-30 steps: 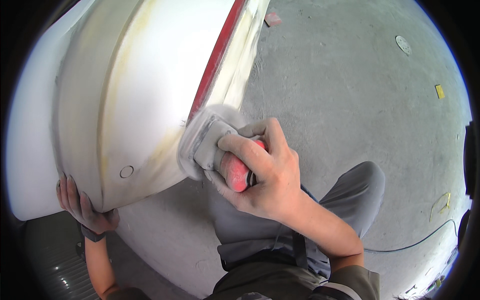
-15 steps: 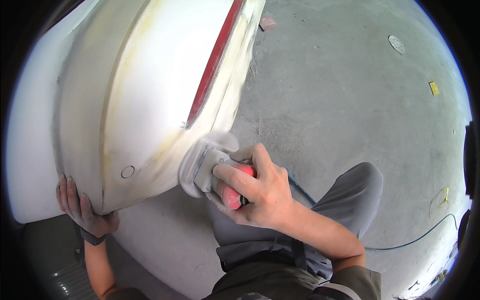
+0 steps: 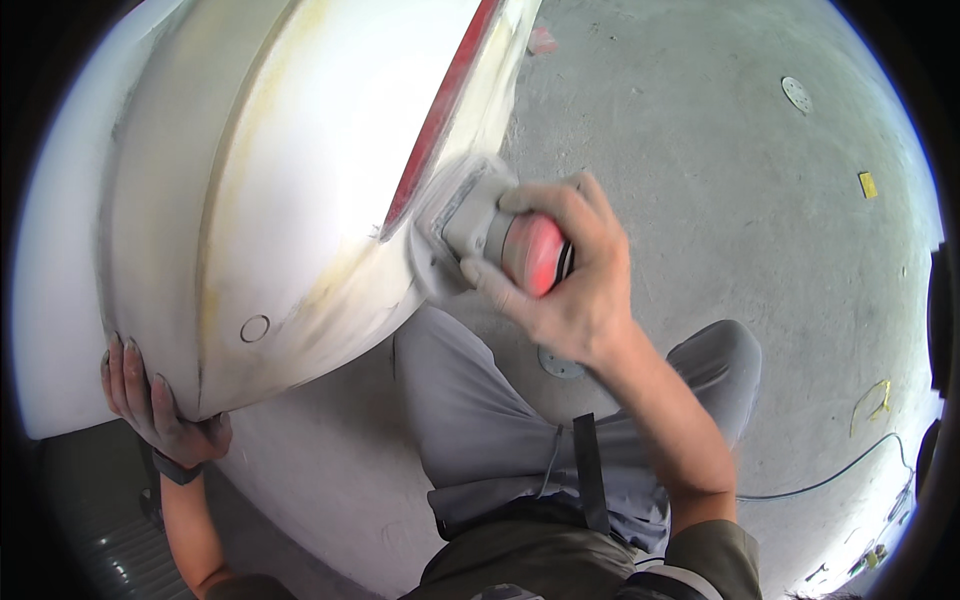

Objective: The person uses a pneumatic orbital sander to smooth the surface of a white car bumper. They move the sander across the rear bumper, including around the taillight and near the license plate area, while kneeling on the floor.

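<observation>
A white and grey car bumper (image 3: 285,200) with yellowish sanded patches fills the upper left. Along its right side runs a red strip (image 3: 435,125), and a small circle marks the lower part. My right hand (image 3: 590,265) is closed around a grey and red palm sander (image 3: 478,220), its flat pad tilted against the bumper's edge beside the strip's lower end. The sander's outline is blurred. At the bumper's lower left corner my left hand (image 3: 165,410) grips the edge, fingers up along the surface; the underside is hidden.
A round sanding disc (image 3: 796,95), a yellow scrap (image 3: 868,185) and a pink scrap (image 3: 542,41) lie on the grey floor. Another disc (image 3: 560,362) shows below my right wrist. A thin hose (image 3: 815,485) crosses the floor at right. My knees are bent below the bumper.
My right hand has moved the sander up and to the right along the bumper's edge, beside the red strip. My left hand keeps its grip at the corner.
</observation>
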Demonstrator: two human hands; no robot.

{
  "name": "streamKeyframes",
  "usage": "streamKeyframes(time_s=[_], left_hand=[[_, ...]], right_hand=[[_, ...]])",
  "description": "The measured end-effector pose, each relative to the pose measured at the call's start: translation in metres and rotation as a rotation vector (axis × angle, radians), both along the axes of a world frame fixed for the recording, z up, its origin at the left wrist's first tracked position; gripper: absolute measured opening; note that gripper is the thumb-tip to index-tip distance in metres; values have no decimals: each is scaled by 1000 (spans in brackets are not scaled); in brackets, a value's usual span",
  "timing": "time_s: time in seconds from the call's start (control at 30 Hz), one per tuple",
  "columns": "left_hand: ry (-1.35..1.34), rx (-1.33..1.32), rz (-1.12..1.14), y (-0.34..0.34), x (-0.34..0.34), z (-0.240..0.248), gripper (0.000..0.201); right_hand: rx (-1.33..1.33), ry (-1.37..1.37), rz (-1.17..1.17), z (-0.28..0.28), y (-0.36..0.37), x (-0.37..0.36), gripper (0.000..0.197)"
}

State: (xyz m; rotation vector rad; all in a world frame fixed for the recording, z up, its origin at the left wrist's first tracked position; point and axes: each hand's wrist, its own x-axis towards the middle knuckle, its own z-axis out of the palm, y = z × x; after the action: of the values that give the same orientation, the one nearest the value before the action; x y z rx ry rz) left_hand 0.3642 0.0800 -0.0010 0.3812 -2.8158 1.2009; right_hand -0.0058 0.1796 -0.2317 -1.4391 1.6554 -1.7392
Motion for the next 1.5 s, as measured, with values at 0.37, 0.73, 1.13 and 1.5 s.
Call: streamKeyframes(time_s=[0.37,0.73,1.13,1.5], left_hand=[[-4,-13,6,-1,1,1,77],[6,-5,4,-2,1,-1,75],[-9,-16,5,-2,4,2,82],[-5,-7,7,-1,8,0,78]], right_hand=[[-63,54,56,15,55,94,54],[1,-12,-119,-8,-40,-38,51],[-31,-47,4,-9,22,35,51],[-49,-84,14,21,4,11,47]])
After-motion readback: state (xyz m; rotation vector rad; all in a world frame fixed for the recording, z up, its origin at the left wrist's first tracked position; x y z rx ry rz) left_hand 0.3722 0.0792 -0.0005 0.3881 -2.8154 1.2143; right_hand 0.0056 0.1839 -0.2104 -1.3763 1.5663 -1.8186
